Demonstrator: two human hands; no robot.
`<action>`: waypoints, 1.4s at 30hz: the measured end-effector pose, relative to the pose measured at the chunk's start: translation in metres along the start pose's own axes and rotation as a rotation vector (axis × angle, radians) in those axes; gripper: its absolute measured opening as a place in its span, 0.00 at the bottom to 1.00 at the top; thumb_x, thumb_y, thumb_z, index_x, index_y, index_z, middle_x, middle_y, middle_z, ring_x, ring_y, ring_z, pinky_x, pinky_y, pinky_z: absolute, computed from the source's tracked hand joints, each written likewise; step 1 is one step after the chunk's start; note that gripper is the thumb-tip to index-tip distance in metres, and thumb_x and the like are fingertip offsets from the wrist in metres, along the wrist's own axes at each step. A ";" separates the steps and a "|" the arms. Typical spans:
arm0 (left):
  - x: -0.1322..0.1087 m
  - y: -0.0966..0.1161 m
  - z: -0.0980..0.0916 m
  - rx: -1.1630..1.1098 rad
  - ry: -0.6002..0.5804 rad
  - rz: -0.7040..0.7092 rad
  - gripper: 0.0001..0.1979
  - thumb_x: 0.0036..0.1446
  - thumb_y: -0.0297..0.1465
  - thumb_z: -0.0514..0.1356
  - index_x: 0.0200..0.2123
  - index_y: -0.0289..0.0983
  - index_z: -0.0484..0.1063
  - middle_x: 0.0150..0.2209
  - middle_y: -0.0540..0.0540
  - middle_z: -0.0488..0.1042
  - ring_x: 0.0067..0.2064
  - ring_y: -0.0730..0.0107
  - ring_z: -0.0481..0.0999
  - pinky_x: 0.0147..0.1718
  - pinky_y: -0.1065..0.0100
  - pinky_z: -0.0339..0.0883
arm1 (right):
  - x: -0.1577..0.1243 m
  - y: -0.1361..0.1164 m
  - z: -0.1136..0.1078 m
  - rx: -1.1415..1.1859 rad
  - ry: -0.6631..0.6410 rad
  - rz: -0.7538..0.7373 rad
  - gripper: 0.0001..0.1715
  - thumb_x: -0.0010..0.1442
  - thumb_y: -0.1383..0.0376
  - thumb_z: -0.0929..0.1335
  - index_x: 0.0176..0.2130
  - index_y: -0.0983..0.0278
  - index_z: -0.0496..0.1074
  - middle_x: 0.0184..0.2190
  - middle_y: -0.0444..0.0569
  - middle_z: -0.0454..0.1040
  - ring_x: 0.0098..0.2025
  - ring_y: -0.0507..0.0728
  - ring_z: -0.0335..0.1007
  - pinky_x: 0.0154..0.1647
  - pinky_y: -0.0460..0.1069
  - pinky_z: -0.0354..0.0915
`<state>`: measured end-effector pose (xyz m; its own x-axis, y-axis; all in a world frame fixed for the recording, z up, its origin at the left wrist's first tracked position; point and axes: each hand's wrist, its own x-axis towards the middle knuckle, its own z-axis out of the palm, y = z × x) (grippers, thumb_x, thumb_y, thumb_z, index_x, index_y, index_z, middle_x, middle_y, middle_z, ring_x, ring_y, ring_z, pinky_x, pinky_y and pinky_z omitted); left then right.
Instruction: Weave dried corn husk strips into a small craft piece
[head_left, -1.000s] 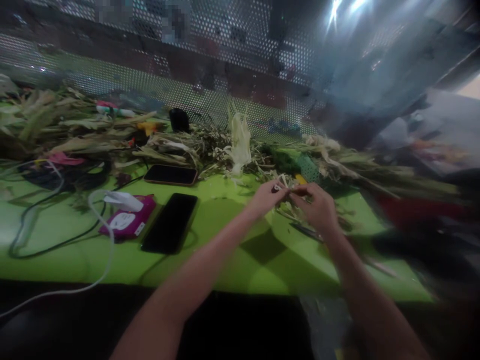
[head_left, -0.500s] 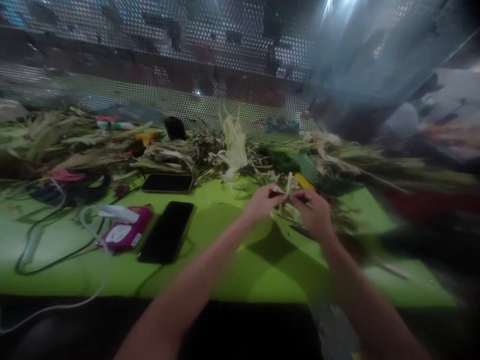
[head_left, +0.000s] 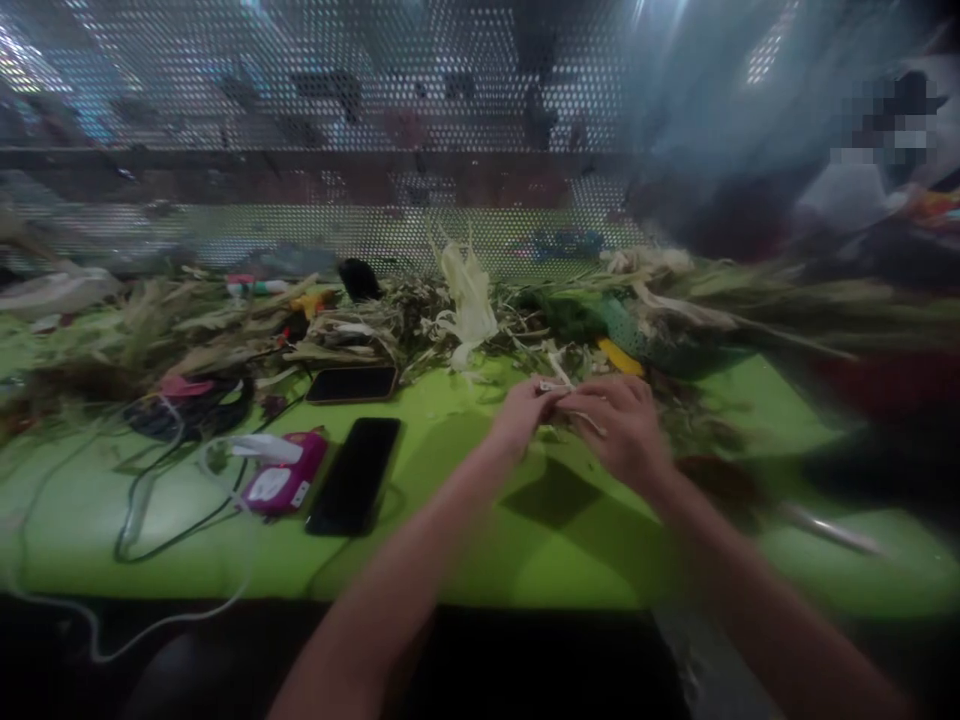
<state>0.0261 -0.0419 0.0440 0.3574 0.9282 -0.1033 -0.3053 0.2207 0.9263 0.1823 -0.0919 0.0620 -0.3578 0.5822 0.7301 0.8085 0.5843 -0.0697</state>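
Note:
My left hand (head_left: 523, 413) and my right hand (head_left: 619, 425) meet over the green table (head_left: 450, 500), fingertips pinched together on a pale strip of dried husk (head_left: 559, 386). Both hands are closed on it. More loose husk strips (head_left: 574, 425) lie under the right hand. A long heap of dried husks and leaves (head_left: 390, 320) runs along the back of the table just beyond the hands.
Two dark phones (head_left: 354, 473) (head_left: 352, 383) lie left of my hands, beside a pink device (head_left: 283, 485) with white and black cables (head_left: 150, 500). A green mesh object (head_left: 637, 335) and a yellow piece (head_left: 619, 356) sit behind my right hand. A perforated metal screen (head_left: 375, 120) backs the table. A person is at far right.
The view has tilted up and shifted slightly. My hands have stayed together on the husk strip, the right hand turning over it a little.

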 end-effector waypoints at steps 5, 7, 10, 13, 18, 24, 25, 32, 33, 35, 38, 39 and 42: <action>-0.001 -0.002 0.001 -0.037 0.045 0.001 0.13 0.41 0.35 0.69 0.27 0.33 0.72 0.26 0.50 0.71 0.28 0.77 0.68 0.30 0.73 0.60 | -0.002 -0.002 0.007 -0.040 -0.101 -0.138 0.12 0.61 0.69 0.69 0.45 0.56 0.75 0.40 0.47 0.78 0.44 0.59 0.67 0.45 0.54 0.58; -0.001 -0.002 0.001 -0.043 0.056 -0.006 0.13 0.42 0.34 0.68 0.28 0.33 0.71 0.27 0.50 0.72 0.29 0.77 0.68 0.31 0.73 0.61 | -0.002 -0.002 0.008 -0.076 -0.106 -0.153 0.11 0.61 0.70 0.68 0.44 0.57 0.75 0.39 0.47 0.78 0.43 0.58 0.67 0.45 0.54 0.57; -0.002 -0.002 0.002 -0.042 0.043 -0.041 0.13 0.43 0.35 0.68 0.29 0.33 0.72 0.28 0.50 0.73 0.28 0.78 0.69 0.32 0.72 0.63 | -0.002 -0.004 0.008 -0.119 -0.089 -0.164 0.10 0.61 0.71 0.68 0.42 0.58 0.75 0.38 0.46 0.79 0.41 0.58 0.67 0.45 0.54 0.57; -0.002 -0.003 0.003 -0.060 0.033 -0.060 0.16 0.41 0.35 0.70 0.31 0.33 0.72 0.28 0.49 0.73 0.29 0.77 0.70 0.32 0.72 0.64 | -0.001 -0.007 0.006 -0.123 -0.092 -0.178 0.08 0.61 0.71 0.68 0.40 0.60 0.75 0.38 0.47 0.79 0.40 0.58 0.66 0.45 0.54 0.58; 0.000 -0.005 0.000 -0.087 0.049 -0.034 0.19 0.37 0.34 0.73 0.32 0.33 0.72 0.29 0.50 0.75 0.28 0.79 0.70 0.34 0.73 0.64 | -0.001 -0.009 0.003 -0.061 -0.073 -0.164 0.08 0.61 0.71 0.68 0.39 0.60 0.75 0.35 0.46 0.80 0.38 0.57 0.68 0.44 0.53 0.60; -0.001 0.000 0.000 -0.009 -0.022 0.009 0.17 0.39 0.36 0.72 0.30 0.32 0.74 0.28 0.49 0.76 0.30 0.76 0.72 0.38 0.70 0.66 | 0.000 0.004 -0.001 0.023 0.047 -0.004 0.04 0.61 0.67 0.69 0.37 0.60 0.76 0.34 0.47 0.80 0.37 0.57 0.70 0.41 0.53 0.61; -0.001 0.001 0.001 0.018 -0.044 0.006 0.17 0.39 0.36 0.72 0.30 0.32 0.74 0.28 0.49 0.75 0.30 0.76 0.72 0.38 0.70 0.67 | 0.001 0.007 -0.001 0.043 0.066 0.028 0.03 0.61 0.66 0.70 0.36 0.59 0.76 0.35 0.47 0.79 0.38 0.58 0.70 0.41 0.53 0.62; -0.002 0.001 0.002 0.062 -0.037 -0.041 0.15 0.41 0.34 0.71 0.30 0.32 0.74 0.27 0.49 0.74 0.29 0.76 0.72 0.37 0.68 0.68 | 0.004 0.015 -0.003 0.152 0.027 0.135 0.04 0.61 0.64 0.69 0.35 0.59 0.76 0.33 0.47 0.78 0.37 0.58 0.71 0.40 0.55 0.63; -0.001 0.000 0.001 0.047 -0.021 -0.048 0.15 0.42 0.34 0.71 0.30 0.32 0.73 0.26 0.49 0.73 0.29 0.76 0.72 0.37 0.69 0.67 | 0.003 0.014 -0.003 0.138 0.012 0.123 0.04 0.61 0.65 0.69 0.36 0.59 0.77 0.34 0.47 0.78 0.37 0.59 0.70 0.40 0.55 0.63; 0.000 -0.003 -0.001 0.033 0.010 -0.032 0.14 0.42 0.35 0.71 0.29 0.32 0.72 0.25 0.50 0.72 0.28 0.77 0.70 0.34 0.71 0.65 | 0.002 0.011 -0.003 0.085 -0.016 0.082 0.04 0.61 0.65 0.70 0.38 0.58 0.77 0.35 0.48 0.78 0.38 0.59 0.69 0.40 0.55 0.61; -0.001 -0.007 -0.002 0.038 0.041 0.026 0.14 0.42 0.34 0.70 0.30 0.32 0.73 0.26 0.50 0.72 0.28 0.79 0.68 0.31 0.73 0.62 | 0.001 0.003 -0.002 -0.001 -0.096 0.023 0.09 0.59 0.64 0.70 0.42 0.58 0.76 0.36 0.47 0.78 0.39 0.60 0.68 0.40 0.54 0.58; -0.002 -0.008 -0.001 0.037 0.043 0.035 0.15 0.42 0.34 0.70 0.31 0.32 0.73 0.26 0.50 0.72 0.28 0.78 0.68 0.31 0.73 0.62 | 0.000 0.000 -0.001 -0.021 -0.125 0.011 0.11 0.59 0.64 0.71 0.44 0.58 0.75 0.36 0.47 0.79 0.38 0.60 0.67 0.40 0.54 0.58; -0.005 -0.009 0.003 -0.001 0.041 0.026 0.16 0.39 0.33 0.70 0.32 0.33 0.72 0.27 0.51 0.73 0.28 0.77 0.69 0.31 0.73 0.62 | -0.001 -0.007 0.001 -0.076 -0.152 -0.012 0.11 0.60 0.65 0.70 0.45 0.59 0.74 0.36 0.47 0.79 0.37 0.59 0.67 0.40 0.55 0.56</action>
<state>0.0301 -0.0492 0.0372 0.3129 0.9451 -0.0941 -0.3150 0.1968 0.9285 0.1769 -0.0958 0.0613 -0.4295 0.6577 0.6188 0.8347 0.5506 -0.0060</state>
